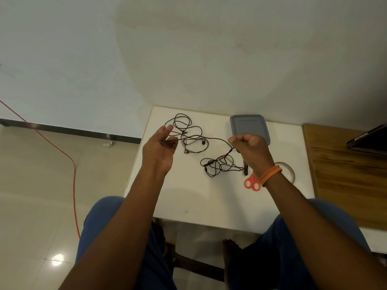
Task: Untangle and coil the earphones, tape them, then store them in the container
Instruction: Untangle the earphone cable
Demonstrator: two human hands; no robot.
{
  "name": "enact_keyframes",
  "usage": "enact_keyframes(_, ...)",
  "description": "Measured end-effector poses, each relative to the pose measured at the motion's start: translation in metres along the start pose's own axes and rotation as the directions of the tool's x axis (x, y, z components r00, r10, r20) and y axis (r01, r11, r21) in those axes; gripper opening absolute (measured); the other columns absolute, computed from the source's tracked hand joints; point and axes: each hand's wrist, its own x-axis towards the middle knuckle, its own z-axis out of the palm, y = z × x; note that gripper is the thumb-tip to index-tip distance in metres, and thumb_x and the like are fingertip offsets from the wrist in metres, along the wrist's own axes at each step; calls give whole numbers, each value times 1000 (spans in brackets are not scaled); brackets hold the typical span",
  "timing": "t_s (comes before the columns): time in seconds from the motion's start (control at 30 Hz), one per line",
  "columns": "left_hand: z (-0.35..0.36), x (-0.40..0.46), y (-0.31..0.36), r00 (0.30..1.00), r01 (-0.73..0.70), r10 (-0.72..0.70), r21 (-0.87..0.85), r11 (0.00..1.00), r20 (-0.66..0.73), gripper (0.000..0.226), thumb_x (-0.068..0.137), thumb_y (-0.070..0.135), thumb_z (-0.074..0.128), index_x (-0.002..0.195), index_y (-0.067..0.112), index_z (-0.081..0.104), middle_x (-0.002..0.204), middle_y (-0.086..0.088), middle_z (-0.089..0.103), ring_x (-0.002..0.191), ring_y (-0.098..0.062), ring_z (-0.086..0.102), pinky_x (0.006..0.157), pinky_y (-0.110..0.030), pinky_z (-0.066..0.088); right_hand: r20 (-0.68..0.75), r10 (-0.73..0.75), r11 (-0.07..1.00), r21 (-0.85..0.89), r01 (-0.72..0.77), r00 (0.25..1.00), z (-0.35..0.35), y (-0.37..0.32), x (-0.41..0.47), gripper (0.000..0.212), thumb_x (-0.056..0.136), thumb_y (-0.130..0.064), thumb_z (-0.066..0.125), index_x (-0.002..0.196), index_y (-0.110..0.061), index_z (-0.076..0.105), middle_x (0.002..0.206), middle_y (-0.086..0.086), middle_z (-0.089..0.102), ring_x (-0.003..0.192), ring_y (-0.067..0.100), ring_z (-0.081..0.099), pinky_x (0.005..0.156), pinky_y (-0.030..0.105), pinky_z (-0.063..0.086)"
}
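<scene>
An orange cable [54,143] runs across the tiled floor well to the left of the left hand, beyond the edge of the white tabletop [188,197]. The left hand [162,146] is raised over the tabletop's left side, its fingers loosely curled with a strand of the black earphones [189,136] pinched between thumb and fingertips. Just right of that hand the cord lies in tangled loops on the tabletop, with the small earbuds among them, and one strand stretches from this tangle across to the right hand. Between the two hands, nearer the person, a second knotted bundle of the same cord rests on the surface. The right hand [250,146] is clenched in a fist around the cord, an orange band around its wrist. Behind that hand sits the grey container [249,124] with its lid on, partly hidden by the knuckles. Below the right wrist lie red-handled scissors [252,182], and just right of the wrist a roll of clear tape [290,171] peeks out. Farther right a wooden surface [343,174] adjoins the tabletop.
</scene>
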Motion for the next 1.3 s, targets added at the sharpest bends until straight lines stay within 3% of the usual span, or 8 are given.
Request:
enact_keyframes(0.2,-3,3,0,993,-53,73,189,981,-97,11,96,-1,45,88,3,51,101,-10,50,84,-29,74,91,-41,55,114,-32,999,-24,35,993,-9,-1,-1,13,79,-23,76,80,-10,75,64,3,69,53,6,53,51,19,42)
enact_keyframes(0.33,-3,3,-13,976,-3,104,472,881,-189,43,96,7,48,137,0,37,115,-5,52,98,-28,70,93,-38,53,224,-14,980,196,-31,974,-9,-4,-4,9,85,-15,71,87,-7,74,80,13,73,57,16,46,50,21,37)
enact_keyframes(0.5,-1,-10,-15,951,159,79,689,707,-301,42,99,33,45,131,13,28,106,-8,57,74,-28,73,75,-38,57,283,-8,955,286,-76,959,-6,-1,-4,9,85,-8,68,92,-5,72,88,18,73,76,28,50,54,24,36)
enact_keyframes(0.67,2,-30,-14,903,-211,419,946,248,92,39,99,48,44,111,12,52,64,-5,70,42,-19,63,49,-28,53,333,11,922,362,-139,943,-5,-2,-5,12,85,1,64,92,-2,72,87,21,72,56,15,42,56,24,38)
enact_keyframes(0.87,18,-50,-46,823,-567,141,807,163,550,20,84,37,75,97,21,73,86,9,72,74,-2,68,65,-21,53,353,34,891,414,-189,935,-2,-2,-7,13,86,3,61,94,3,71,87,24,69,52,12,42,56,24,40)
enact_keyframes(0.97,11,-45,-57,817,-575,185,796,188,546,18,78,25,81,92,19,73,79,7,71,71,-8,68,64,-27,57,351,48,883,422,-204,935,-1,0,-7,14,87,2,60,95,2,70,86,22,70,52,12,42,55,23,42)
enact_keyframes(1.1,9,-38,-57,816,-558,278,815,155,506,19,79,1,71,94,12,72,79,9,69,68,0,64,63,-9,49,309,72,887,415,-203,948,1,2,-6,12,87,2,60,93,1,71,86,22,71,50,9,43,55,23,40)
enact_keyframes(1.3,9,-32,-41,858,-503,215,848,170,466,21,82,0,67,90,17,76,86,7,75,76,10,65,72,-3,45,109,34,961,268,-62,993,-3,5,0,12,86,1,61,90,-2,72,82,17,73,54,13,43,50,20,36)
